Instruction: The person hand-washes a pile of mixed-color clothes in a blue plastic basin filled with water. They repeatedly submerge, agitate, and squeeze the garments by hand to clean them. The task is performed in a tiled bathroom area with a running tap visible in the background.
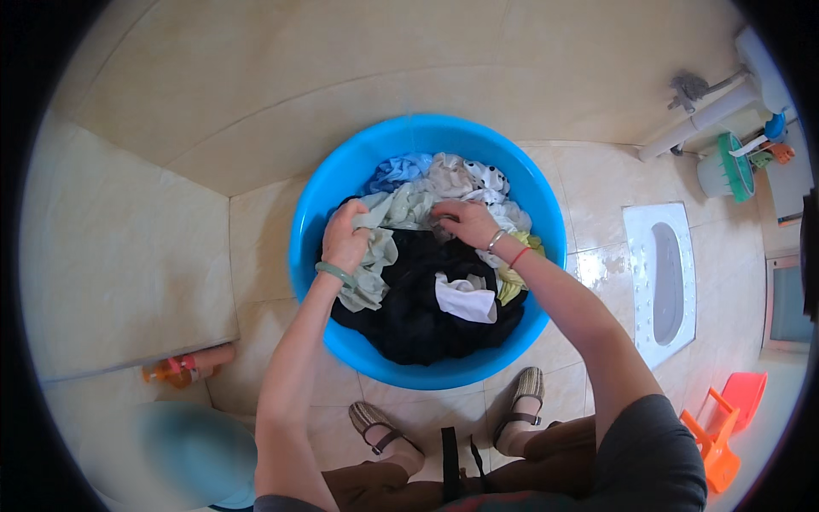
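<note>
A large blue basin (311,175) on the floor is filled with heaped clothes. My left hand (345,239) is closed around a bunched pale green garment (368,286) at the basin's left side. Across from it, my right hand (467,224) has its fingers bent and pinched at the other end of this garment; the fingertips are partly hidden. Black clothing (409,316) fills the near half, with a white cloth (467,299) lying on top. Blue clothing (399,171), a white piece with black dots (488,179) and a yellow-green piece (514,277) lie around the edge.
A white squat toilet (670,277) is set in the tiled floor at right. Beyond it stands a green-rimmed bucket (729,169) near a pipe. An orange plastic stool (723,435) is at lower right. Bottles (192,365) lie at left; my feet are just below the basin.
</note>
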Available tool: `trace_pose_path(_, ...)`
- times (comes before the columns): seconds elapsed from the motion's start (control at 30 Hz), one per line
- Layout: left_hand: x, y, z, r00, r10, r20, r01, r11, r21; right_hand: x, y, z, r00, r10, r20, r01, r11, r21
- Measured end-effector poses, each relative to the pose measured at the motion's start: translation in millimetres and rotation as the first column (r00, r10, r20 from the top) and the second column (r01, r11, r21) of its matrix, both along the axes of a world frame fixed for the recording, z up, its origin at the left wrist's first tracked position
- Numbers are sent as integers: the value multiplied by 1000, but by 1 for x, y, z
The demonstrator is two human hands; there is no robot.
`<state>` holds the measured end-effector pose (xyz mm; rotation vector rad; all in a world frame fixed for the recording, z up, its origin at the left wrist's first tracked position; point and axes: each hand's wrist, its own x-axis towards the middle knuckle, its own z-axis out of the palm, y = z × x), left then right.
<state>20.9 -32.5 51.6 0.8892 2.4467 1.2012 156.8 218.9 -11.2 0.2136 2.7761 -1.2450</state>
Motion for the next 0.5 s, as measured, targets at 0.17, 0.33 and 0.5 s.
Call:
trace_pose_path(0.17,21,0,75,973,-199,-117,217,961,171,-10,-20,53,967,-41,-250,66,993,95)
trace_pose_path(0.33,31,29,116,904,-392,-172,428,852,301,-21,-22,56,961,8,-278,18,996,89)
trace_pose_path(0.5,-12,8,72,951,-287,-118,310,881,356,-13,-24,67,975,-174,-134,163,982,-91)
